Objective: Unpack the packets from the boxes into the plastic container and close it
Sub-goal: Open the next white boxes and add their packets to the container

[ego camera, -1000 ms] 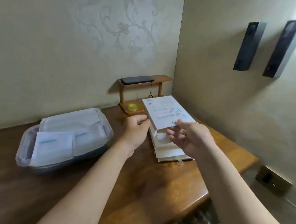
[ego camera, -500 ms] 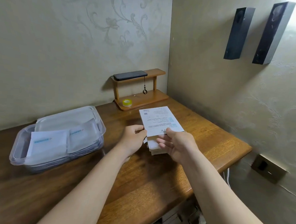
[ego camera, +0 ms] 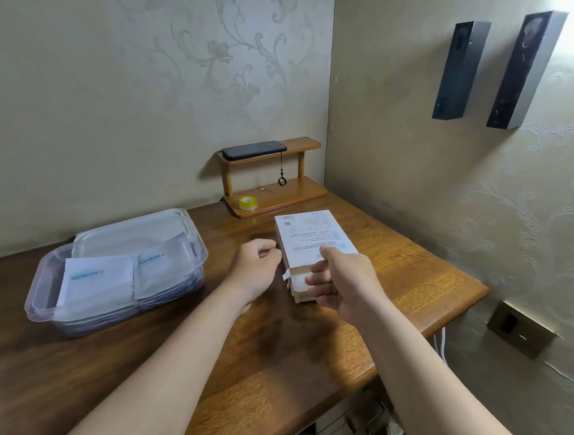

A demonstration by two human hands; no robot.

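Several white boxes [ego camera: 302,295] lie stacked on the wooden table [ego camera: 400,258], long axis pointing away toward the papered wall corner, open end facing me. My right hand [ego camera: 345,284] pinches the top box [ego camera: 311,235]; my left hand [ego camera: 257,271] curls beside it, empty.

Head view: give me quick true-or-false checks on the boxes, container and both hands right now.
The right hand grips the near end of the top box. True.
The plastic container sits right of the boxes. False: it sits to their left.
White packets lie in the container. True.
The left hand holds a packet. False: it is curled beside the top box, no packet visible.
The yellow tape roll lies on the stand's top shelf. False: it is on the lower board.
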